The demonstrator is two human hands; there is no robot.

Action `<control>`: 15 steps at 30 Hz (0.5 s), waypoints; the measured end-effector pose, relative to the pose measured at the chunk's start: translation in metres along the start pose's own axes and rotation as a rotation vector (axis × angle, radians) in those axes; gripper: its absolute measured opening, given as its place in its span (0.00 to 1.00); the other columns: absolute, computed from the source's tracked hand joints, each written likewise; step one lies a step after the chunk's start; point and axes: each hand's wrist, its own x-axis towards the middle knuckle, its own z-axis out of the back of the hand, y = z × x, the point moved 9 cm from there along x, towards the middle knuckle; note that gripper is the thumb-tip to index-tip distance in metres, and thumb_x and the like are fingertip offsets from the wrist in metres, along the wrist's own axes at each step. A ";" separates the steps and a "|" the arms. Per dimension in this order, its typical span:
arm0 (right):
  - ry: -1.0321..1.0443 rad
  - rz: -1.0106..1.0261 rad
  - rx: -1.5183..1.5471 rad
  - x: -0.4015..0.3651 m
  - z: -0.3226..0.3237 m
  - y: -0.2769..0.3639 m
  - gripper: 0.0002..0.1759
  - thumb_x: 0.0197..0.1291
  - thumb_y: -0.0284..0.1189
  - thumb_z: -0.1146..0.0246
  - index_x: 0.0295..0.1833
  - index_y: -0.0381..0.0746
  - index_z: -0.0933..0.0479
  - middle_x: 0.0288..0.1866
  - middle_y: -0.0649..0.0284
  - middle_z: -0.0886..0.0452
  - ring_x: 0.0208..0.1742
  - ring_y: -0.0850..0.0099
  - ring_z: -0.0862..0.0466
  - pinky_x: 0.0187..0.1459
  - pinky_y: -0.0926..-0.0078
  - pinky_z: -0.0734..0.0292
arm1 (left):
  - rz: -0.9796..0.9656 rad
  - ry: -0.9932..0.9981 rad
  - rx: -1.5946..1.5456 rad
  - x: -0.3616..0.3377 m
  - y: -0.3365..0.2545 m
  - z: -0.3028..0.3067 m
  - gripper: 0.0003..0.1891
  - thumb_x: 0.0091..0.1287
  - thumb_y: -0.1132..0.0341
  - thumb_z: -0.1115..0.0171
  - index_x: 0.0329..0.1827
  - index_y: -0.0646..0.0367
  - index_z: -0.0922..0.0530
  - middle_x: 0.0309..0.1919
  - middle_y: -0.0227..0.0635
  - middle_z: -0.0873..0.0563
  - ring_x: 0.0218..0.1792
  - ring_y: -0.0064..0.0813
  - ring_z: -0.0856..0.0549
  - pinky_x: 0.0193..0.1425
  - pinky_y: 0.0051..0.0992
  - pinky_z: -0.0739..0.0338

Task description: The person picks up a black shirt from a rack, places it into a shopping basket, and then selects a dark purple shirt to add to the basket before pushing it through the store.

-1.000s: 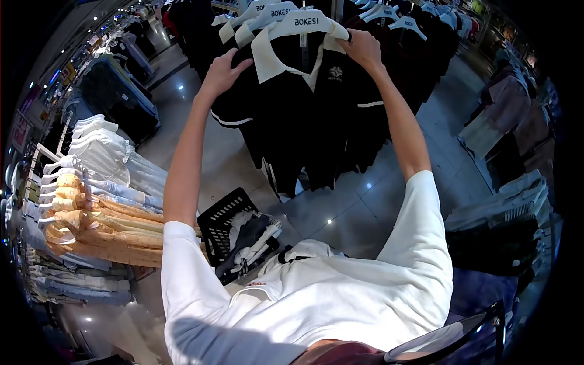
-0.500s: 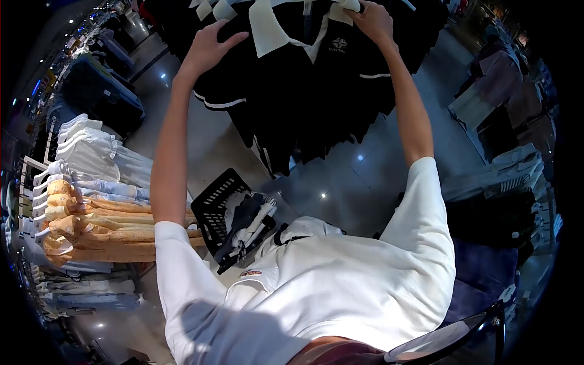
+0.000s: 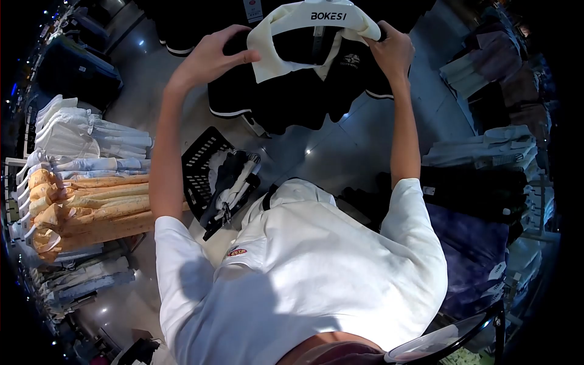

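A black polo shirt [image 3: 292, 100] with a cream collar and a small chest emblem hangs on a white hanger [image 3: 328, 16] marked BOKESI. My left hand [image 3: 213, 59] grips the shirt's shoulder on the left, its thumb reaching toward the collar. On the opposite side, my right hand [image 3: 391, 53] is closed on the shirt beside the collar's edge, fingers partly hidden by the fabric. Both arms stretch forward, keeping the shirt spread between them. Behind it more black garments with white trim show, one with a hang tag [image 3: 253, 10].
Below the shirt stands a black basket [image 3: 198, 159] with folded clothes [image 3: 231, 182] in it. Orange garments [image 3: 91, 207] and white ones [image 3: 91, 137] hang on a rack at left. More clothes, including dark blue garments [image 3: 465, 261], hang at right.
The polo shirt and its hanger have come closer to me, away from the black garments behind. My left hand has moved from open over the shirt to gripping its shoulder.
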 end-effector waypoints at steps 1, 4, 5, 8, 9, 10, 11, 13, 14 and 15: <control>0.000 -0.003 0.013 -0.008 0.001 0.003 0.18 0.44 0.46 0.28 0.36 0.45 0.17 0.20 0.65 0.18 0.22 0.71 0.17 0.24 0.76 0.26 | 0.017 0.005 -0.014 -0.003 -0.010 -0.007 0.38 0.52 0.36 0.35 0.55 0.60 0.24 0.42 0.44 0.16 0.43 0.37 0.16 0.48 0.33 0.23; 0.061 -0.050 0.049 -0.025 0.000 0.008 0.17 0.44 0.44 0.28 0.35 0.44 0.18 0.20 0.64 0.18 0.22 0.70 0.17 0.24 0.76 0.27 | 0.084 -0.070 0.026 -0.009 -0.020 -0.032 0.32 0.51 0.40 0.33 0.46 0.60 0.20 0.29 0.39 0.14 0.31 0.32 0.14 0.38 0.29 0.21; 0.090 -0.054 0.049 -0.032 -0.002 0.009 0.17 0.44 0.44 0.28 0.34 0.44 0.18 0.20 0.64 0.18 0.22 0.70 0.17 0.24 0.76 0.28 | 0.125 -0.110 -0.032 -0.012 -0.017 -0.039 0.27 0.51 0.41 0.32 0.41 0.58 0.17 0.24 0.35 0.15 0.28 0.30 0.14 0.33 0.28 0.22; 0.187 -0.084 0.103 -0.050 -0.009 0.011 0.18 0.42 0.45 0.27 0.32 0.43 0.18 0.18 0.64 0.20 0.21 0.70 0.19 0.24 0.75 0.31 | 0.257 -0.140 -0.031 -0.027 -0.007 -0.060 0.22 0.53 0.44 0.33 0.39 0.53 0.15 0.24 0.33 0.15 0.26 0.29 0.15 0.32 0.27 0.23; 0.234 -0.103 0.136 -0.056 -0.013 0.010 0.18 0.42 0.44 0.27 0.32 0.42 0.19 0.18 0.64 0.20 0.21 0.70 0.19 0.24 0.74 0.31 | 0.257 -0.165 -0.034 -0.032 -0.007 -0.063 0.21 0.53 0.46 0.33 0.38 0.53 0.15 0.24 0.33 0.14 0.26 0.29 0.15 0.32 0.27 0.23; 0.300 -0.106 0.213 -0.062 -0.016 0.010 0.17 0.41 0.40 0.27 0.32 0.40 0.20 0.20 0.62 0.19 0.24 0.69 0.19 0.28 0.73 0.29 | 0.278 -0.163 -0.024 -0.038 -0.006 -0.067 0.20 0.53 0.46 0.32 0.37 0.53 0.15 0.24 0.33 0.14 0.26 0.29 0.15 0.33 0.28 0.23; 0.390 -0.125 0.316 -0.069 -0.020 0.009 0.17 0.41 0.37 0.28 0.34 0.37 0.20 0.26 0.59 0.18 0.29 0.67 0.18 0.36 0.72 0.26 | 0.300 -0.160 -0.014 -0.044 -0.007 -0.069 0.20 0.52 0.46 0.32 0.37 0.53 0.15 0.24 0.33 0.14 0.26 0.30 0.15 0.33 0.28 0.23; 0.552 -0.079 0.547 -0.085 -0.027 0.012 0.20 0.41 0.36 0.28 0.39 0.36 0.20 0.33 0.58 0.17 0.36 0.65 0.18 0.44 0.74 0.27 | 0.320 -0.149 -0.004 -0.053 -0.011 -0.070 0.20 0.51 0.46 0.31 0.35 0.53 0.15 0.23 0.33 0.14 0.26 0.30 0.15 0.32 0.28 0.23; 0.672 -0.102 0.591 -0.096 -0.029 0.011 0.21 0.42 0.37 0.29 0.40 0.35 0.21 0.37 0.58 0.17 0.40 0.66 0.19 0.49 0.72 0.29 | 0.341 -0.111 0.028 -0.057 -0.014 -0.069 0.20 0.50 0.46 0.30 0.34 0.53 0.15 0.23 0.32 0.14 0.25 0.30 0.15 0.32 0.28 0.23; 0.762 -0.113 0.610 -0.106 -0.032 0.009 0.25 0.44 0.39 0.29 0.45 0.35 0.22 0.40 0.59 0.18 0.44 0.67 0.20 0.52 0.71 0.30 | 0.363 -0.075 0.062 -0.061 -0.015 -0.069 0.20 0.49 0.46 0.30 0.34 0.53 0.15 0.22 0.32 0.15 0.25 0.29 0.15 0.32 0.28 0.23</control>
